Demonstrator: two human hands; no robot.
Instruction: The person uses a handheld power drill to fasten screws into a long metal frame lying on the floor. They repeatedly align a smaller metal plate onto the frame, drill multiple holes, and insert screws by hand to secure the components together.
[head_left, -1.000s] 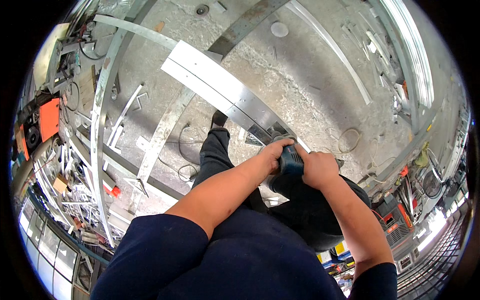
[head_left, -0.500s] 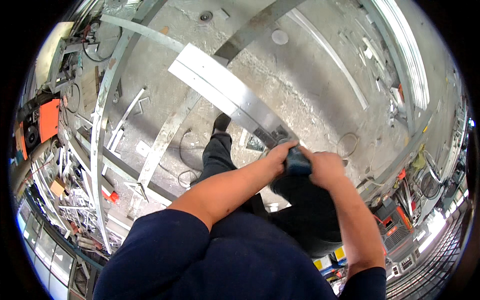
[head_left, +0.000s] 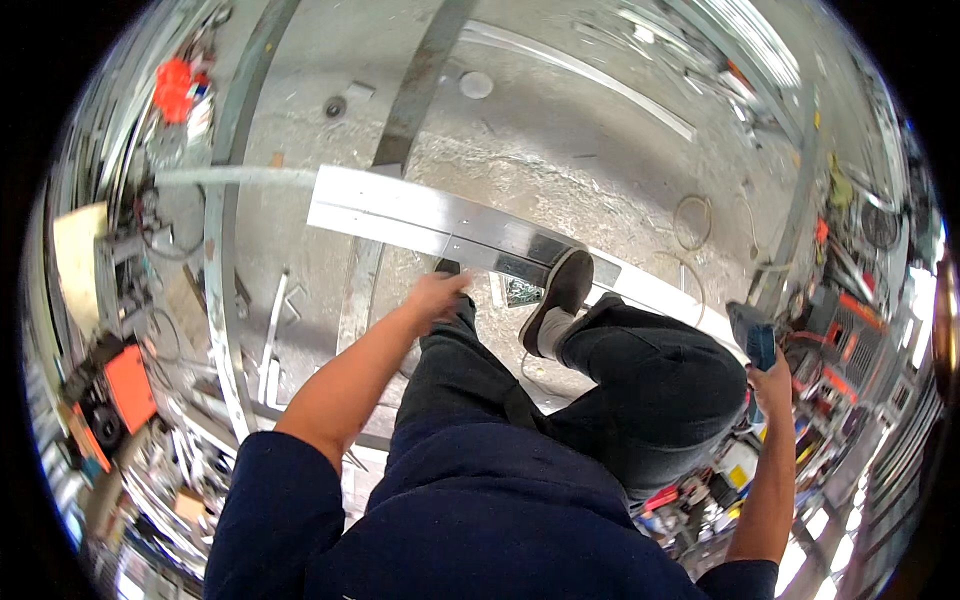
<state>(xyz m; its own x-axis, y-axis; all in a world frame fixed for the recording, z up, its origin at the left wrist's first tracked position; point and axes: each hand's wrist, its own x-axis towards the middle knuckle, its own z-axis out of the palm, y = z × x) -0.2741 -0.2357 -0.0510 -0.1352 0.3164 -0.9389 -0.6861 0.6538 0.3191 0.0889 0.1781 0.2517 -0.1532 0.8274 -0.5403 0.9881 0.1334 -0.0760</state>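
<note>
My right hand [head_left: 770, 388] grips a blue and dark grey hand tool [head_left: 758, 340], held out at the right, apart from the metal. The tool's exact kind is hard to make out. My left hand [head_left: 435, 302], somewhat blurred, hangs open above my left leg with no object visible in it. Just beyond lies a long silvery metal panel [head_left: 400, 210] with a lengthwise seam and small dots along it. My right shoe [head_left: 568, 285] is set at the panel's right part.
Grey metal beams [head_left: 232, 220] stretch across the floor, with a long pale strip [head_left: 590, 70] beyond. Orange equipment [head_left: 130, 385] stands left near scrap pieces; a grey and orange machine [head_left: 845, 340] is at right. A round disc [head_left: 476, 85] and a cable loop [head_left: 692, 222] lie on the floor.
My hands have parted from the panel's right end. The right one has carried the tool to the right; the left has moved left. My right foot now shows on the panel.
</note>
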